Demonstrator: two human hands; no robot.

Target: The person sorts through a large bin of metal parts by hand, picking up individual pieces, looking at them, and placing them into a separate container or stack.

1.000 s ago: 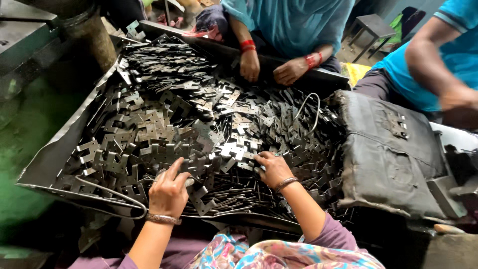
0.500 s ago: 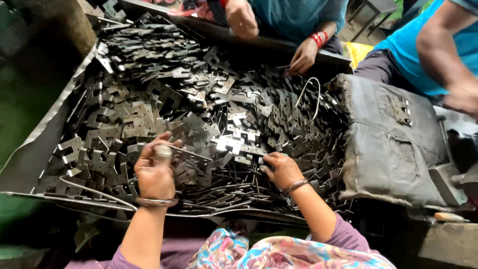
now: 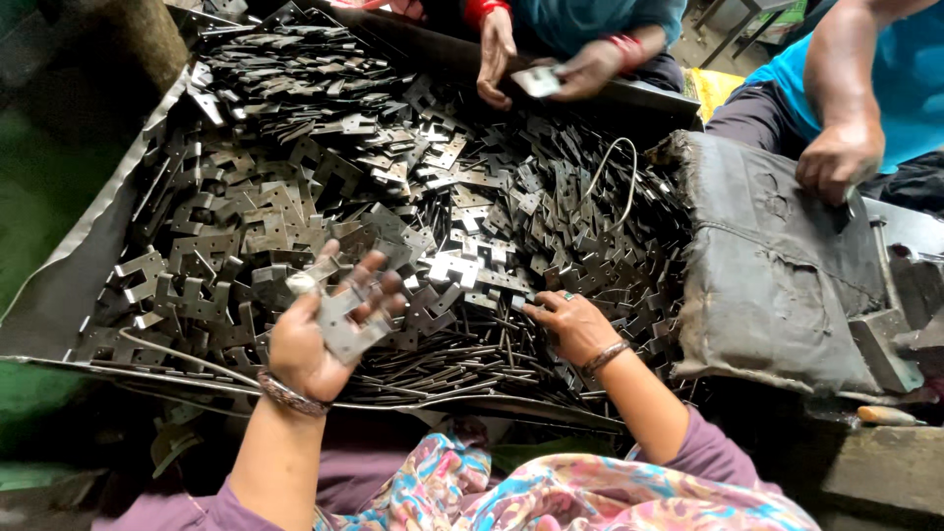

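Observation:
A big heap of flat grey metal hinge plates [image 3: 393, 187] fills a shallow metal tray [image 3: 69, 285] in front of me. My left hand [image 3: 320, 334] is raised palm-up over the tray's near edge and grips one hinge plate [image 3: 346, 329] between thumb and fingers. My right hand [image 3: 573, 324] rests palm-down on the pile near several thin metal pins [image 3: 462, 364], its fingers curled among the pieces; whether it holds one I cannot tell. Both wrists wear bangles.
Across the tray a person in blue holds a small plate in two hands [image 3: 536, 69]. At right another person's hand [image 3: 838, 157] rests on a worn grey padded cover [image 3: 777, 265]. A wire loop [image 3: 615, 172] lies on the pile.
My left hand has lifted off the pile and turned palm-up with a hinge plate in it. My right hand stays on the heap. The person opposite has brought both hands together.

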